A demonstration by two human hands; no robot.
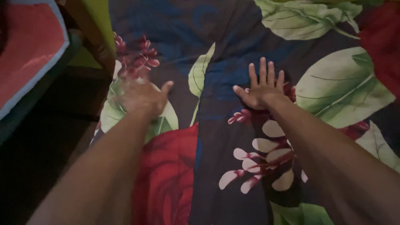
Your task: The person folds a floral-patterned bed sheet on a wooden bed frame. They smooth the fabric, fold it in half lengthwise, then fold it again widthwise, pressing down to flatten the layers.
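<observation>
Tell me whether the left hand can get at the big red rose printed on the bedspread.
Probably yes: the left hand lies on the bedspread just beyond the red rose, with nothing between them.

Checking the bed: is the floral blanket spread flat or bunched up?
Spread flat: the floral blanket lies open under the right hand, palm down, and the blurred left hand.
</observation>
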